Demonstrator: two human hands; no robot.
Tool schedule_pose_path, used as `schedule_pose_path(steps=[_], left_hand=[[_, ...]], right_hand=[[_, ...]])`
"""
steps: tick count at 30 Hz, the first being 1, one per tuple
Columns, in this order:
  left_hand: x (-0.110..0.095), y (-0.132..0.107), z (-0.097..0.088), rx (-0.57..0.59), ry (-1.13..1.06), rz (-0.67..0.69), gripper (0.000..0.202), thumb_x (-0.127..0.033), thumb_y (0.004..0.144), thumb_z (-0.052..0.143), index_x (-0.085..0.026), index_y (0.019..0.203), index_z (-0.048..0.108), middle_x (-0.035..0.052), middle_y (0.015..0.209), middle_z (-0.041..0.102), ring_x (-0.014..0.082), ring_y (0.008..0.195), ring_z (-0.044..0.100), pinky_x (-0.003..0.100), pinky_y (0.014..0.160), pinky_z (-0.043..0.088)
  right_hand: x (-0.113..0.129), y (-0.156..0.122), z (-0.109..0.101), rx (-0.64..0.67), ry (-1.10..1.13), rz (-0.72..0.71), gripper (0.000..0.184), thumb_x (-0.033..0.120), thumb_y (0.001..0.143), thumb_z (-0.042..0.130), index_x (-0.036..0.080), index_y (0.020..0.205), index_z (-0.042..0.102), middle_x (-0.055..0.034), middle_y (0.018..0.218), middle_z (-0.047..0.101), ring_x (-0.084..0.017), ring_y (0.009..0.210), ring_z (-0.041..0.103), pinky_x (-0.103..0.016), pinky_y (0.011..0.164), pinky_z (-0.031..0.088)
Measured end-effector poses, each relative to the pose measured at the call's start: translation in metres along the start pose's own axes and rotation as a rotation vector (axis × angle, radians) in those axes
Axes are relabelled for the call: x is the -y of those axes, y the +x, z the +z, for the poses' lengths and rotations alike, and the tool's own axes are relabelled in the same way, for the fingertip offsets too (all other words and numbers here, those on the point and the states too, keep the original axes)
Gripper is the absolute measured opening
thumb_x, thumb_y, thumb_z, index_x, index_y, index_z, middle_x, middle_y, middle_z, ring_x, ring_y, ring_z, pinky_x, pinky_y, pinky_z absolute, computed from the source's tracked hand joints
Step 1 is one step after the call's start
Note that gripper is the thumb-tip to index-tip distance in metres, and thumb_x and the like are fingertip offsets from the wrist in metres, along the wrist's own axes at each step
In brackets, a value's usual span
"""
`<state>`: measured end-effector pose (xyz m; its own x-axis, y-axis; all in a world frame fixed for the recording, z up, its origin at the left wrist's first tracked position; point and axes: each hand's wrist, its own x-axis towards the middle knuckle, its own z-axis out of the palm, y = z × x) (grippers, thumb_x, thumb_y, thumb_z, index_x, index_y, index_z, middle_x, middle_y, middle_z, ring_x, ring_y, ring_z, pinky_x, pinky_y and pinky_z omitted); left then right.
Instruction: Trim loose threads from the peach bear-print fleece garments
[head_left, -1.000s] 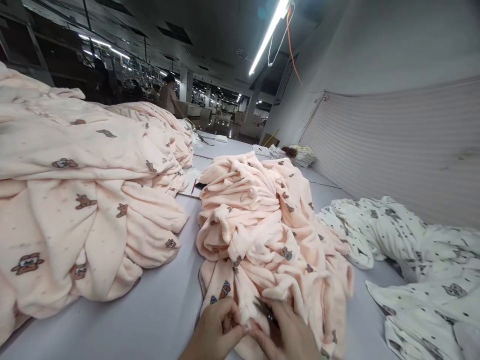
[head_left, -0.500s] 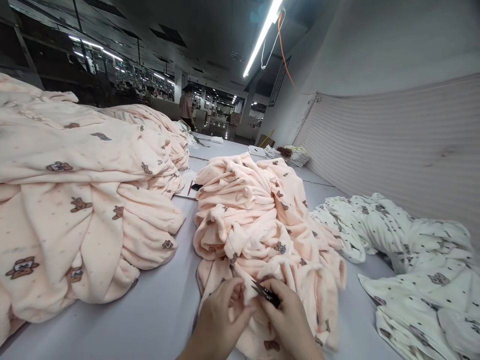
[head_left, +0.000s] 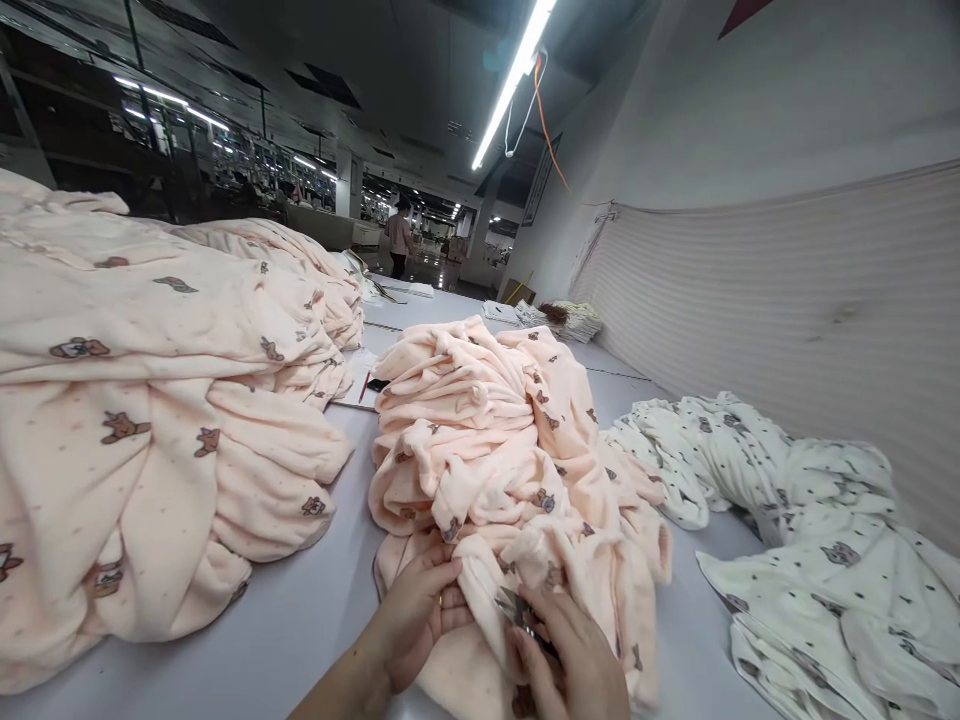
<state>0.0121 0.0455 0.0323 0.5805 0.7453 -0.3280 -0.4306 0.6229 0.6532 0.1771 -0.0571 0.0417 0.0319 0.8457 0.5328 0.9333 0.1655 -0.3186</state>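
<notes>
Pink fleece fabric with printed brown animal figures lies heaped in front of me. My left hand grips a fold at the near end of this heap, thumb on top and fingers beneath; a ring shows on one finger. In my right hand is a pair of thread snips, dark-handled, with the metal blades pointing up and left. The blades are beside the fold and look slightly apart. Whether they touch the cloth or a thread I cannot tell.
A larger pink fleece pile covers the left of the table. White printed fleece lies at right, near a striped cloth on the wall. Paper stacks stand farther back. A person is in the distance.
My left hand has shifted left and its grip has moved along the fold. My right hand and the snips have turned and dropped slightly. The view has swung a little to the right.
</notes>
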Motion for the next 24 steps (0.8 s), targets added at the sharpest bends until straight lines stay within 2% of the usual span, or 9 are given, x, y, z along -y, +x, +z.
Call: schedule_pose_path(steps=[2, 5, 9, 15, 20, 24], left_hand=[[0.001, 0.001, 0.002, -0.018, -0.023, -0.007, 0.025, -0.017, 0.079, 0.062, -0.013, 0.103, 0.058, 0.0129, 0.093, 0.074, 0.0219, 0.080, 0.072, 0.033, 0.072, 0.057], [0.002, 0.000, 0.004, 0.011, -0.022, -0.003, 0.025, -0.019, 0.080, 0.061, -0.013, 0.103, 0.057, 0.0130, 0.093, 0.074, 0.0224, 0.080, 0.072, 0.033, 0.071, 0.057], [0.001, -0.001, 0.003, 0.030, 0.030, 0.016, 0.021, -0.025, 0.081, 0.062, -0.014, 0.098, 0.056, 0.0120, 0.090, 0.074, 0.0222, 0.077, 0.072, 0.033, 0.070, 0.056], [-0.003, 0.000, 0.002, 0.066, 0.088, 0.028, 0.020, -0.027, 0.080, 0.062, -0.015, 0.094, 0.056, 0.0103, 0.087, 0.074, 0.0211, 0.074, 0.072, 0.033, 0.068, 0.055], [-0.010, 0.000, 0.002, 0.102, 0.176, 0.002, 0.021, -0.027, 0.079, 0.062, -0.014, 0.094, 0.059, 0.0099, 0.086, 0.075, 0.0193, 0.071, 0.071, 0.032, 0.068, 0.055], [-0.013, 0.001, 0.000, 0.113, 0.195, -0.020, 0.020, -0.027, 0.077, 0.064, -0.013, 0.090, 0.059, 0.0097, 0.082, 0.075, 0.0196, 0.068, 0.071, 0.033, 0.068, 0.054]], right_hand=[[-0.001, -0.007, 0.005, -0.059, -0.058, -0.033, 0.028, 0.033, 0.087, 0.053, 0.026, 0.112, 0.064, -0.0045, 0.102, 0.072, -0.023, 0.089, 0.068, -0.031, 0.075, 0.052], [0.002, -0.006, 0.016, -0.098, -0.054, -0.009, 0.027, 0.033, 0.090, 0.048, 0.025, 0.108, 0.066, -0.0046, 0.104, 0.072, -0.024, 0.093, 0.068, -0.033, 0.078, 0.051], [0.008, 0.004, 0.021, -0.056, -0.024, 0.052, 0.029, 0.037, 0.090, 0.047, 0.026, 0.106, 0.068, -0.0054, 0.102, 0.073, -0.024, 0.091, 0.069, -0.034, 0.077, 0.053], [0.011, 0.013, 0.018, -0.003, -0.052, 0.055, 0.031, 0.036, 0.091, 0.044, 0.025, 0.109, 0.068, -0.0065, 0.105, 0.072, -0.026, 0.094, 0.068, -0.035, 0.078, 0.052], [0.011, 0.017, 0.015, 0.051, -0.036, 0.070, 0.031, 0.036, 0.091, 0.045, 0.025, 0.110, 0.067, -0.0051, 0.102, 0.072, -0.024, 0.087, 0.068, -0.034, 0.075, 0.052], [0.008, 0.017, 0.011, 0.052, -0.025, 0.122, 0.028, 0.036, 0.093, 0.043, 0.027, 0.105, 0.068, -0.0029, 0.100, 0.072, -0.022, 0.087, 0.067, -0.032, 0.074, 0.052]])
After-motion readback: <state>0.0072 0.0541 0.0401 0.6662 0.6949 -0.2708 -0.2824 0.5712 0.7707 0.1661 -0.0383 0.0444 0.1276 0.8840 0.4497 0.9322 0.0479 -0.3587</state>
